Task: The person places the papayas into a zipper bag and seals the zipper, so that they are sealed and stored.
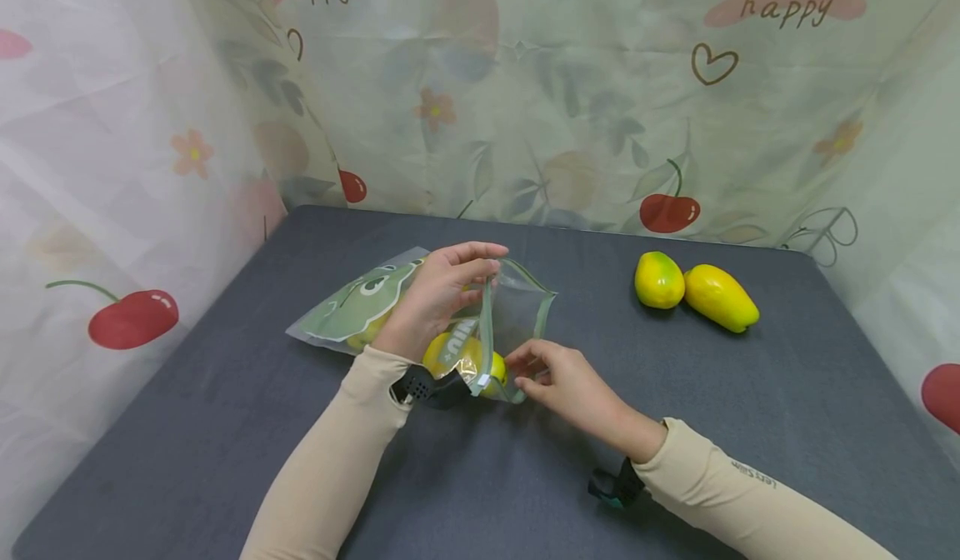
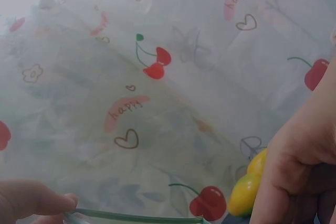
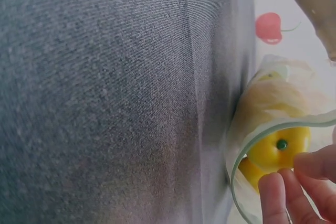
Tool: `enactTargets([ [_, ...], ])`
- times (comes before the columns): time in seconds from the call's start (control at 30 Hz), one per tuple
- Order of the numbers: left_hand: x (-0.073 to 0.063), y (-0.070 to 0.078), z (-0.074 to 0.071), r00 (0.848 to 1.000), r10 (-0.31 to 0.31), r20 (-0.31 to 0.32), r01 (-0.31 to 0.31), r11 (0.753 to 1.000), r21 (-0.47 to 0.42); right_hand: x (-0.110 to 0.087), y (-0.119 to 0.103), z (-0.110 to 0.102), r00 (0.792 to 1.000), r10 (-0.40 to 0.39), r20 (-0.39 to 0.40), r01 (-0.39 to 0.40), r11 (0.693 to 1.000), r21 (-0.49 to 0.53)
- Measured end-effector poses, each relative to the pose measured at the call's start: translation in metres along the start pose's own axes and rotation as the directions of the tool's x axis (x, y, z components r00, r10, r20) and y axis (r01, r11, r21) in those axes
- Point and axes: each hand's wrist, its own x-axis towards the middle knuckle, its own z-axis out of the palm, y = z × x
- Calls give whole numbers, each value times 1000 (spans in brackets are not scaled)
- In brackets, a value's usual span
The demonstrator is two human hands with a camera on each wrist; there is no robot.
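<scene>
A clear zip bag (image 1: 356,302) with green trim and a green cartoon print lies on its side, mouth facing right. My left hand (image 1: 442,289) pinches its upper rim, holding the mouth apart. Inside, near the opening, rests a yellow mango (image 3: 268,148) with a green stem end; more yellow fruit shows through the plastic farther in. My right hand (image 1: 573,389) is at the mouth, fingertips (image 3: 272,195) close beside that mango, fingers loosely bent and not wrapped around it. Whether they touch it, I cannot tell.
Two more yellow mangoes (image 1: 720,297) lie side by side at the back right of the dark grey table (image 1: 225,427). A printed cloth (image 1: 570,110) hangs behind and along the sides. Black camera straps (image 1: 431,385) sit at both wrists.
</scene>
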Motion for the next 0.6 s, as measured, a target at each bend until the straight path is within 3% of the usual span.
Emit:
enactTargets([
  [0.6,0,-2,1,1000,-14,-10,14,1000,-12,-8,2,-27,999,48,-15,-47,997,55],
])
